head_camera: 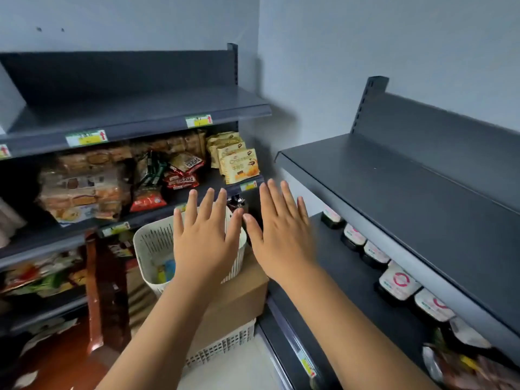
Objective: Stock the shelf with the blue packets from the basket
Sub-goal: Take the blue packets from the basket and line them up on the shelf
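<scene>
Head view: flat empty hands (205,243) (281,237) above slatted plastic basket (149,243).

blue packet (170,270) in white slotted basket (149,243) | basket on cardboard box (236,302) | right shelf (394,192) bare

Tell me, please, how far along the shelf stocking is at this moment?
Nothing looks done yet: no blue packet shows on the dark grey metal shelf at right. In hand: nothing, since the left hand and right hand hover open and flat above the white slotted plastic basket. Left: at least one blue packet lies in the basket; the hands hide the rest, so the whole stocking remains.
</scene>
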`<action>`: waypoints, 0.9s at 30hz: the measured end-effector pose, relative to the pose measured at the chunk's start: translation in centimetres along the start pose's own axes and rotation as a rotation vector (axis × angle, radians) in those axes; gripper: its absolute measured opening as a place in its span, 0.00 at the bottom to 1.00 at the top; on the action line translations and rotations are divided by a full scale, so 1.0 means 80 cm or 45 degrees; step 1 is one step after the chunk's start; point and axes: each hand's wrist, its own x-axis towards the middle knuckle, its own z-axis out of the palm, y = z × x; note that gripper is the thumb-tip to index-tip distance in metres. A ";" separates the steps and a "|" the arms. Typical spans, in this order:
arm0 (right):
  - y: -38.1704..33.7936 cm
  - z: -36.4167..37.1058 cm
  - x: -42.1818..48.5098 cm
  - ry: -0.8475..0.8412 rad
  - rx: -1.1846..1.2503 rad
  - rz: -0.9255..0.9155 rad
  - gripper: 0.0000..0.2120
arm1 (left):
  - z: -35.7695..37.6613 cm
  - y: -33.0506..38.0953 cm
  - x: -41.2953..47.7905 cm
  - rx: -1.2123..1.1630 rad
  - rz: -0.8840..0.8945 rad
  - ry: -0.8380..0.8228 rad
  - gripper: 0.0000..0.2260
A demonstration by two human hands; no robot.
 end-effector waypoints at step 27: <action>-0.041 0.415 0.221 -1.153 0.085 0.553 0.25 | 0.273 -0.348 0.161 -0.784 -1.051 -0.197 0.20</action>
